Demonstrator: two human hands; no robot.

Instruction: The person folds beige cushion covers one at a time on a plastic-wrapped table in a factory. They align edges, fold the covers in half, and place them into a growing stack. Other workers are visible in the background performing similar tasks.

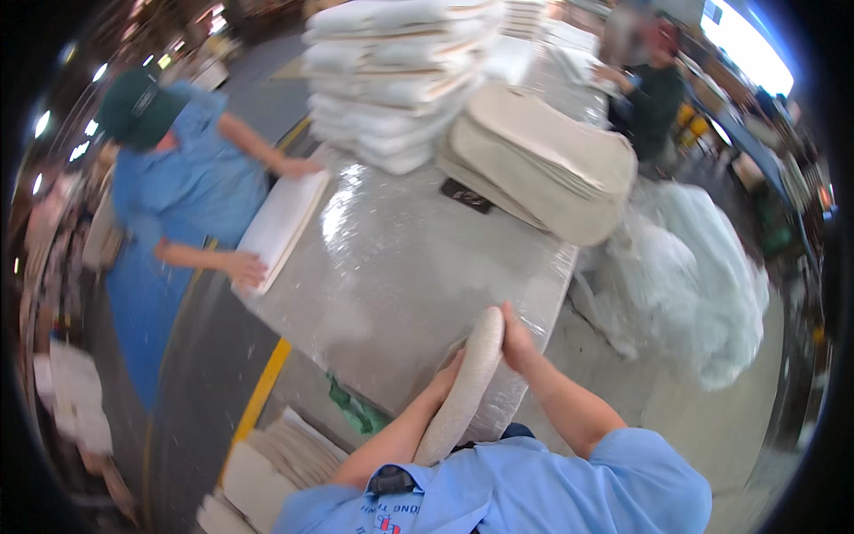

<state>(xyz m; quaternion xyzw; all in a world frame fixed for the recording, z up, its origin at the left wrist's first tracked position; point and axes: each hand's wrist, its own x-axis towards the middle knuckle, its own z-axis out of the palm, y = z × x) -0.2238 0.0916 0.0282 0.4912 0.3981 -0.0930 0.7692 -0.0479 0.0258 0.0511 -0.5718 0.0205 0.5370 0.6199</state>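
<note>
- Overhead, a large table point(400, 258) wrapped in shiny clear plastic film fills the middle of a busy workshop, standing on a grey floor marked by a yellow line point(263, 387)
- At its far end rise a tall stack of white bagged bundles point(396, 76) and, beside it, a leaning pile of beige cloth pads point(543, 165); a dark flat object point(466, 195) lies just before them
- Crumpled clear plastic point(703, 267) is heaped on the floor to the right
- On the left, a person in a blue shirt and green cap point(138, 107) handles a white flat bundle point(283, 227) at the table's edge
- Another person point(654, 93) stands at the far right end
- A beige folded cloth pad point(467, 387) stands on edge at the near table rim, its long axis running from the wearer's chest up and slightly right toward the table
- The left hand point(445, 381) cups its left side, fingers curled against it
- The right hand point(516, 343) grips its upper end, fingers clenched over the top
</note>
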